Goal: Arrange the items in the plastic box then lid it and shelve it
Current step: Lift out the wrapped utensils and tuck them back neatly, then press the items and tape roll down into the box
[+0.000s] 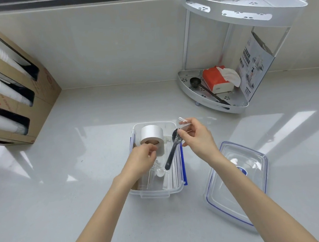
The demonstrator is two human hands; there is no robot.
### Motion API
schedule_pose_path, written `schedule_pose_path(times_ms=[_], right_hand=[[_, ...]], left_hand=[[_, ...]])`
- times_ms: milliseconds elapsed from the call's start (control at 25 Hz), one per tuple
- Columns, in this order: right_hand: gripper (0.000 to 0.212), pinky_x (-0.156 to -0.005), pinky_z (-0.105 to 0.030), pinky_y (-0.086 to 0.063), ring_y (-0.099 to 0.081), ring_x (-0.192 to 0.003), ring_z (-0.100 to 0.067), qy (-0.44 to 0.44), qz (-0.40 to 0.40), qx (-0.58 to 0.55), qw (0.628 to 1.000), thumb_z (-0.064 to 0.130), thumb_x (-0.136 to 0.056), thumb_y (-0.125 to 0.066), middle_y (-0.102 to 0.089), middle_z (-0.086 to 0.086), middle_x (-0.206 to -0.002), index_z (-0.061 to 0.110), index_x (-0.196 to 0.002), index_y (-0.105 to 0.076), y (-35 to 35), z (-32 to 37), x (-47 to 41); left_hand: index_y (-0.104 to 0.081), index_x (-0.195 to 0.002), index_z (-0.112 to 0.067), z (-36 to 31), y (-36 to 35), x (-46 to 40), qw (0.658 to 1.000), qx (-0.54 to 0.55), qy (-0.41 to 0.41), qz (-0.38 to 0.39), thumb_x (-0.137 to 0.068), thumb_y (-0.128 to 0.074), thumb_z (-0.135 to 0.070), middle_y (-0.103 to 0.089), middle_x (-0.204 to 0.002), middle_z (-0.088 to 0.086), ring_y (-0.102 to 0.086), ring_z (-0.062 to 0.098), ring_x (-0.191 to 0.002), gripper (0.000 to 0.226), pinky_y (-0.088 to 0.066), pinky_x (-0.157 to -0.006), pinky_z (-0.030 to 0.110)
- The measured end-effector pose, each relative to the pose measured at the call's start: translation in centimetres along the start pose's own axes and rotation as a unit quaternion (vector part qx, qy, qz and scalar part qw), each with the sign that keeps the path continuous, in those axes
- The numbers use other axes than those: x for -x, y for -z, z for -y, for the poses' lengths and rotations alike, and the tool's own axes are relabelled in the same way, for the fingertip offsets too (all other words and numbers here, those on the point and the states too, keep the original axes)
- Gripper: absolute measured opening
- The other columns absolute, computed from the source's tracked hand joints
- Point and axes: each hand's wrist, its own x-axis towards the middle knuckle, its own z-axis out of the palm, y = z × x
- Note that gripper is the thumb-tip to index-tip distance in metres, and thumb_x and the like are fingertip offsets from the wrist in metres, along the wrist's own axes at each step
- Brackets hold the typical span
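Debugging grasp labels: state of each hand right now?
Left hand: fingers curled inside the plastic box beside the tape roll; any grasp cannot be told.
Right hand: closed on a clear-wrapped black spoon.

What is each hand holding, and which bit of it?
The right hand pinches the black spoon by its bowl end, through a clear wrapper. The left hand is curled inside the box; its hold cannot be told.

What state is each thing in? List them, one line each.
plastic box: open, partly filled.
lid: off, flat on the counter right of the box.
tape roll: in the box, far end.
black spoon: in a clear wrapper, held over the box.
right hand: pinching the spoon's wrapper.
left hand: closed, reaching into the box by the tape roll.
corner shelf: upright; top tier empty.
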Motion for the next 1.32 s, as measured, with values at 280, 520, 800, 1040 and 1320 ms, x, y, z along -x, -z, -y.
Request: schedule_pose_path(times_ms=[280,520,800,1040,1320], right_hand=[[0.032,-0.088,-0.040,-0.045,-0.056,-0.095,-0.026,0.073,0.106,0.262,0.956,0.012,-0.087,-0.050,-0.067,-0.006,-0.093,0.012,-0.118,-0.048,-2.7,-0.1,-0.3],[0.031,-0.090,-0.033,-0.028,-0.039,-0.114,-0.025,0.114,0.115,0.428,0.889,0.013,-0.089,-0.044,-0.059,-0.004,-0.118,0.013,-0.120,-0.049,-3.6,-1.3,0.4],[0.044,-0.098,-0.036,-0.027,-0.026,-0.129,-0.031,0.113,0.094,0.485,0.862,-0.004,-0.081,-0.042,-0.029,-0.013,-0.145,0.004,-0.125,-0.046,-4.2,-1.3,0.9],[0.043,-0.097,-0.036,-0.028,-0.034,-0.123,-0.028,0.128,0.095,0.446,0.881,0.003,-0.085,-0.044,-0.041,-0.010,-0.136,0.010,-0.127,-0.046,-3.6,-1.2,1.0],[0.034,-0.100,-0.042,-0.026,-0.038,-0.118,-0.031,0.151,0.230,0.607,0.745,0.025,-0.087,-0.049,-0.058,-0.015,-0.117,0.005,-0.111,-0.060,-4.9,-0.7,1.8]], left_hand=[[-0.050,-0.125,-0.013,1.2,-1.5,-0.4,0.971,-0.221,-0.036,0.086,-0.092,-0.037,-0.023,-0.056,-0.132,0.007,-0.050,0.023,-0.121,0.037,-0.033,-0.100,0.035],[-0.051,-0.124,-0.013,1.4,-1.9,-0.4,0.967,-0.240,-0.048,0.073,-0.091,-0.034,-0.020,-0.055,-0.133,0.006,-0.047,0.022,-0.124,0.038,-0.028,-0.102,0.035],[-0.060,-0.106,-0.006,1.4,-2.4,-0.4,0.961,-0.256,-0.061,0.079,-0.089,-0.031,-0.017,-0.062,-0.118,0.010,-0.055,0.030,-0.108,0.036,-0.032,-0.089,0.036],[-0.065,-0.087,-0.002,1.8,-2.4,-0.8,0.980,-0.172,-0.042,0.088,-0.084,-0.036,-0.017,-0.068,-0.100,0.017,-0.060,0.035,-0.092,0.034,-0.050,-0.082,0.044],[-0.060,-0.077,0.003,1.9,-1.9,-0.6,0.990,-0.122,-0.020,0.067,-0.084,-0.038,-0.014,-0.066,-0.093,0.022,-0.059,0.037,-0.087,0.028,-0.048,-0.073,0.043]])
